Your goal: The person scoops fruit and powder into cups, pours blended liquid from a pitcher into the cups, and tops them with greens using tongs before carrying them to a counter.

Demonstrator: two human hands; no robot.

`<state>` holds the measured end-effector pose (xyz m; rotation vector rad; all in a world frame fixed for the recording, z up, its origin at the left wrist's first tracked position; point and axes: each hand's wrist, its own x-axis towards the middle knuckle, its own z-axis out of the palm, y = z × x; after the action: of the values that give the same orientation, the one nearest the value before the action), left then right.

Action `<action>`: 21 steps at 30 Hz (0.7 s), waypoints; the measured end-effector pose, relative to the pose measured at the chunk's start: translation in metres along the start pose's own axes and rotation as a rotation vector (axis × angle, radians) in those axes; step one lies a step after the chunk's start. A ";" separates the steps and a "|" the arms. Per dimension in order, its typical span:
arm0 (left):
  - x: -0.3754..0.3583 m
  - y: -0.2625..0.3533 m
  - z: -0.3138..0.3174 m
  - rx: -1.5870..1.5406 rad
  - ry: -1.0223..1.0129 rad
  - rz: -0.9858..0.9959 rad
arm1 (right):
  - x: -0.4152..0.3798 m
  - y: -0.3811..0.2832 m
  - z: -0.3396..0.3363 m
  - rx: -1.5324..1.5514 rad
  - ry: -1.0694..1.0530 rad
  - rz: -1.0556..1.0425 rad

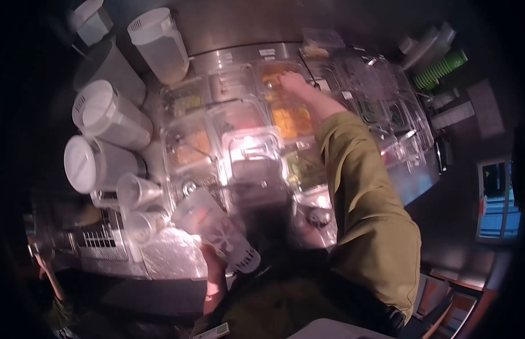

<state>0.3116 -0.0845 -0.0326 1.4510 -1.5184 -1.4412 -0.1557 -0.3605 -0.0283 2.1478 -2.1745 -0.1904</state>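
Note:
My left hand (211,259) is wrapped around a large translucent plastic cup (209,220) with a printed logo and dark lettering, tilted at the lower middle. My right arm, in an olive sleeve, stretches forward, and my right hand (292,82) is at the far clear tub of orange food (267,72). Its fingers look closed, but what they hold is hidden; a small round shiny shape is beside them. Nearer lies another tub with orange pieces (292,121). To its left stand clear tubs of food, one with pale orange contents (190,148).
White pitchers (161,51) with lids line the left side, with smaller clear cups (137,191) below them. Stacked green cups (441,69) lie at the upper right. Lidded clear containers (371,79) sit right of my arm. Another person's arm (55,279) shows at the lower left.

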 end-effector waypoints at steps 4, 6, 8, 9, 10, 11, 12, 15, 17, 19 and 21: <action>0.028 -0.003 0.005 -0.049 -0.007 -0.063 | 0.030 0.013 0.030 -0.002 -0.064 0.070; 0.040 -0.005 0.005 -0.069 0.001 -0.086 | 0.037 0.024 0.030 -0.055 -0.091 -0.066; 0.051 -0.008 0.004 -0.099 0.006 -0.111 | 0.043 0.028 0.021 -0.088 -0.090 -0.162; 0.058 -0.009 0.005 -0.113 0.010 -0.115 | 0.047 0.027 0.006 -0.091 -0.066 -0.193; 0.061 -0.010 0.005 -0.123 0.015 -0.134 | 0.053 0.026 -0.004 -0.096 -0.043 -0.226; 0.065 -0.010 0.006 -0.137 0.020 -0.141 | 0.068 0.026 -0.007 -0.072 -0.013 -0.243; 0.069 -0.011 0.007 -0.151 0.024 -0.148 | 0.088 0.027 -0.005 -0.045 0.016 -0.259; 0.079 -0.010 0.012 -0.180 0.017 -0.150 | 0.140 -0.004 0.005 0.002 -0.040 -0.196; 0.085 -0.008 0.014 -0.199 0.015 -0.140 | 0.154 -0.014 0.008 0.066 -0.058 -0.156; 0.090 -0.005 0.013 -0.219 0.014 -0.124 | 0.161 -0.026 0.015 0.176 -0.012 -0.160; 0.096 0.002 0.011 -0.260 0.010 -0.080 | 0.135 -0.023 -0.006 0.122 0.051 -0.125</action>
<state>0.2779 -0.1720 -0.0581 1.3712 -1.2257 -1.6086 -0.1344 -0.4957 -0.0295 2.3285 -2.0771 -0.0101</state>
